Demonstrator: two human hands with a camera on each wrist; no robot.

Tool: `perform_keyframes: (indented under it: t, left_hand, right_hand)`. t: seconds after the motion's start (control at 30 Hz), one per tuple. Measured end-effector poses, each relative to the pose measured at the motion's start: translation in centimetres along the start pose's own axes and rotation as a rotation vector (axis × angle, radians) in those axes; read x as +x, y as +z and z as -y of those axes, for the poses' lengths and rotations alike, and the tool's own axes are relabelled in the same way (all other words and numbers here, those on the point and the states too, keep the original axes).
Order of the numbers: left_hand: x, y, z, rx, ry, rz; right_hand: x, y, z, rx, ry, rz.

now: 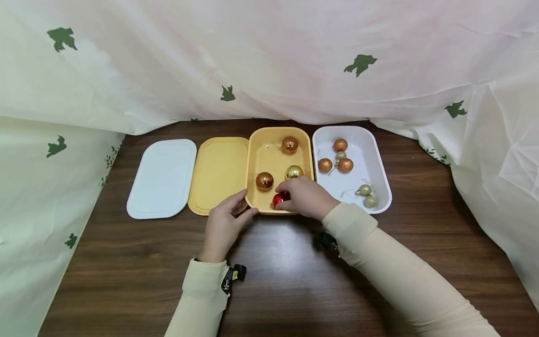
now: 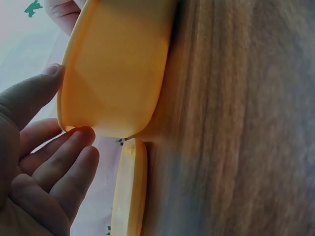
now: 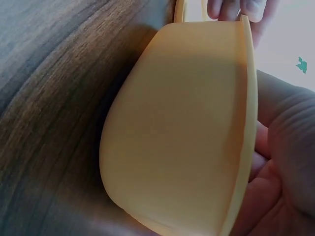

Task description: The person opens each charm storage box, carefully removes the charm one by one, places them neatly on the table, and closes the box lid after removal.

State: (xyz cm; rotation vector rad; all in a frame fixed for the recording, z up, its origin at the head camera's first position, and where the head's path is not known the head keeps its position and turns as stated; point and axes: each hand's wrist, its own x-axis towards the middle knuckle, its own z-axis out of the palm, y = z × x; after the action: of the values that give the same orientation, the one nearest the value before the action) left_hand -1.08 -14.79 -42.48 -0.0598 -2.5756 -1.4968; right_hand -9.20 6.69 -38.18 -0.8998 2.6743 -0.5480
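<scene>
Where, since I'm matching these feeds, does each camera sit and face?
Head: head-worn, looking forward and down on the yellow box; left hand, right hand and sleeves show.
Left wrist: worn there, facing the yellow box's outside; parts of both hands show.
Right wrist: worn there, facing the yellow box's outside; parts of both hands show.
Both wrist views share the yellow box and table.

I see a dark wooden table [image 1: 273,290], pale cloth [image 1: 286,47] beyond it at twelve o'clock, a green bird print [image 1: 361,64] at one

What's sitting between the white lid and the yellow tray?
The yellow lid lies between the white lid and the yellow tray; the head view shows it.
</scene>
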Motion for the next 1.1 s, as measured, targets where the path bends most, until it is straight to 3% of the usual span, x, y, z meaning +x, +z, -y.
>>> perform_keyframes:
  t: [0.37,0.57,1.1]
  left_hand:
    - [0.1,0.6,-0.2,0.062,0.055,-0.038]
    - [0.1,0.7,-0.1,0.072,0.05,-0.044]
    - [0.2,0.5,0.2,0.102,0.052,-0.033]
  right_hand:
    - [-0.3,0.2,-0.4,0.06,-0.022,-0.094]
    - [-0.5,0.3,-0.5,0.097,-0.029,-0.129]
    - [-2.9,0.1,0.1,0.246,0.044,-0.275]
